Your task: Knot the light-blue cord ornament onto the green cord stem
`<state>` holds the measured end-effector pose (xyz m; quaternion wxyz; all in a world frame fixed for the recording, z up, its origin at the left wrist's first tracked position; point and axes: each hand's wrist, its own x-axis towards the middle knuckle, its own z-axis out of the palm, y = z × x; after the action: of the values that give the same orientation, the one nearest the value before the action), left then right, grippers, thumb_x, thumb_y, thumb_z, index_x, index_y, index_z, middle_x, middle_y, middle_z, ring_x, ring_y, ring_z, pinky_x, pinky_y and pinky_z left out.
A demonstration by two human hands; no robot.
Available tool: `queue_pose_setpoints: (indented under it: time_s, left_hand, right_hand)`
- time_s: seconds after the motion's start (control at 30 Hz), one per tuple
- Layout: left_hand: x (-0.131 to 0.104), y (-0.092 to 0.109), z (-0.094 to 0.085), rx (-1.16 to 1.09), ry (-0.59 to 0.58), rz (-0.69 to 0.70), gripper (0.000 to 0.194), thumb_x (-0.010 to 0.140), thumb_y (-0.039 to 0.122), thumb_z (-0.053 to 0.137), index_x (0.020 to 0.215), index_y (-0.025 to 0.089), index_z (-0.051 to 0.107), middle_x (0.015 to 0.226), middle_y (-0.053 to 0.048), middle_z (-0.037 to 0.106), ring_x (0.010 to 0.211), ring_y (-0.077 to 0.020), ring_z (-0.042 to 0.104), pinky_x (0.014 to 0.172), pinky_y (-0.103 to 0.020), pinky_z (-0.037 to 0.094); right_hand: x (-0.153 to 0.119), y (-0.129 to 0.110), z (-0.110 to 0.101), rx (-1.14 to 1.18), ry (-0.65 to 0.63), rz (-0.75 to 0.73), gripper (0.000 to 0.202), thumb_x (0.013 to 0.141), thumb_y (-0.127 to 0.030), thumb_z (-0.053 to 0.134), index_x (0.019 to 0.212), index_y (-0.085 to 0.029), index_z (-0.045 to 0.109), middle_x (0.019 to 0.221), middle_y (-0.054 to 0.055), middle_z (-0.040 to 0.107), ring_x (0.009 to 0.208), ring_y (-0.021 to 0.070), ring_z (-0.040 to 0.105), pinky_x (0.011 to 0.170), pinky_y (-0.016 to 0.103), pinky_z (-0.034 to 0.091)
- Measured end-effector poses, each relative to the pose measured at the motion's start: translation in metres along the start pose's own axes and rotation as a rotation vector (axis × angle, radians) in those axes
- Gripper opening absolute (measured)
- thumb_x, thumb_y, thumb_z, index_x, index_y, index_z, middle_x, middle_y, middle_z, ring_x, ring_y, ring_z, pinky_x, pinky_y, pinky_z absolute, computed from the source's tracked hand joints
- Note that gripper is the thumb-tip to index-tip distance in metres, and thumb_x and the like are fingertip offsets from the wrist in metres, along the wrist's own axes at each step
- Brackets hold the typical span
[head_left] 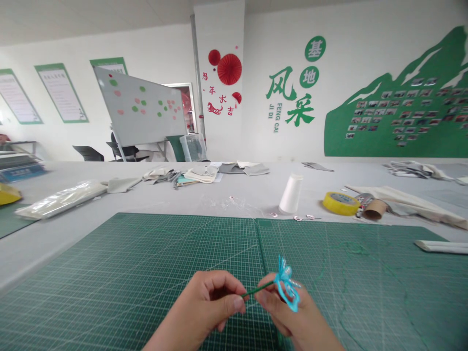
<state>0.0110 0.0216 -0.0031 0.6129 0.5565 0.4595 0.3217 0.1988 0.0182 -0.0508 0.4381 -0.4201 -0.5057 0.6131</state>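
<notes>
Low in the head view, a bright blue flower with pearly beads at its centre sits on a thin green stem. The stem's lower end is pinched between the thumb and fingers of my left hand. My right hand is closed on the stem just below the flower, with its fingertips partly hidden behind the petals and stem. Both hands are above the green cutting mats, close to the seam between them. Loose green thread lies in loops on the right mat.
Beyond the mats stand a white thread cone, a yellow tape roll and a brown cardboard tube. Small scissors lie near the mat's back edge. Fabric scraps and a plastic-wrapped bundle lie farther back.
</notes>
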Motion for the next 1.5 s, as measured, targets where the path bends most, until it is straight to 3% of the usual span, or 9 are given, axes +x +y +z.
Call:
queue_pose_setpoints:
  time_s: [0.1,0.23,0.37,0.5,0.8,0.93,1.07,1.33,1.5]
  left_hand:
    - [-0.001,-0.001,-0.002,0.04,-0.02,0.044,0.017,0.073,0.031,0.067,0.076,0.014,0.07,0.065,0.0,0.066,0.046,-0.0062,0.041,0.045,-0.018,0.032]
    - [-0.003,-0.002,-0.003,0.106,-0.065,0.005,0.015,0.073,0.028,0.065,0.075,0.016,0.073,0.064,0.0,0.067,0.045,-0.0073,0.041,0.044,-0.018,0.033]
    - [-0.005,0.003,-0.002,0.185,-0.104,-0.021,0.014,0.073,0.025,0.064,0.076,0.018,0.076,0.063,0.0,0.068,0.047,-0.0087,0.042,0.045,-0.018,0.033]
    - [-0.008,0.008,-0.002,0.277,-0.189,0.058,0.016,0.074,0.019,0.063,0.072,0.021,0.078,0.065,0.0,0.069,0.062,-0.013,0.056,0.062,-0.021,0.04]
    - [-0.01,0.015,0.0,0.668,-0.277,0.053,0.026,0.076,0.013,0.06,0.081,0.028,0.08,0.072,0.002,0.072,0.069,-0.0162,0.062,0.066,-0.023,0.041]
    - [-0.007,0.004,0.001,0.762,-0.226,0.164,0.032,0.074,0.009,0.057,0.081,0.031,0.08,0.071,0.002,0.073,0.066,-0.0175,0.062,0.066,-0.025,0.041]
    - [-0.006,-0.004,0.003,0.827,-0.156,0.189,0.027,0.075,0.012,0.059,0.079,0.03,0.079,0.071,0.001,0.074,0.069,-0.0201,0.064,0.066,-0.027,0.04]
    - [-0.003,-0.007,0.004,0.93,0.124,0.162,0.025,0.084,0.021,0.052,0.073,0.026,0.074,0.075,-0.001,0.071,0.07,-0.0212,0.062,0.063,-0.027,0.036]
    - [-0.002,-0.01,0.001,0.855,0.267,0.181,0.023,0.088,0.026,0.052,0.077,0.024,0.072,0.076,-0.001,0.07,0.071,-0.0206,0.061,0.065,-0.027,0.037]
  right_hand:
    - [0.001,-0.002,-0.004,-0.067,-0.028,-0.043,0.037,0.076,-0.055,0.072,0.075,-0.019,0.061,0.052,-0.008,0.035,0.044,0.007,0.021,0.042,0.022,0.018]
    - [0.002,-0.01,-0.009,-0.195,-0.127,-0.165,0.035,0.075,-0.054,0.071,0.069,-0.02,0.067,0.063,-0.002,0.053,0.057,0.0121,0.042,0.054,0.024,0.033]
    - [0.006,-0.013,-0.015,-0.309,-0.179,-0.217,0.033,0.077,-0.052,0.071,0.069,-0.021,0.074,0.063,-0.003,0.045,0.056,0.0113,0.039,0.054,0.025,0.03]
    - [0.01,-0.009,-0.021,-0.351,-0.236,-0.281,0.029,0.077,-0.051,0.071,0.074,-0.023,0.077,0.063,-0.004,0.04,0.055,0.0108,0.036,0.053,0.025,0.027]
    - [0.007,-0.02,-0.017,-0.489,-0.246,-0.238,0.036,0.077,-0.051,0.071,0.061,-0.018,0.069,0.058,-0.006,0.038,0.057,0.0114,0.038,0.055,0.025,0.028]
    - [0.003,-0.024,-0.014,-0.576,-0.223,-0.217,0.025,0.077,-0.033,0.072,0.059,-0.018,0.065,0.058,-0.006,0.04,0.057,0.0111,0.04,0.055,0.024,0.029]
    - [0.0,-0.024,-0.012,-0.829,-0.172,-0.309,0.013,0.073,-0.011,0.072,0.064,-0.018,0.065,0.06,-0.005,0.05,0.058,0.0111,0.048,0.054,0.022,0.031]
    - [-0.01,-0.018,-0.005,-1.365,-0.103,-0.702,0.019,0.089,-0.016,0.055,0.073,-0.016,0.066,0.064,0.004,0.062,0.055,0.0156,0.058,0.048,0.027,0.031]
    - [-0.01,-0.007,-0.004,-1.386,-0.054,-0.697,0.025,0.093,-0.014,0.045,0.077,-0.017,0.064,0.066,0.004,0.063,0.055,0.0157,0.06,0.049,0.028,0.035]
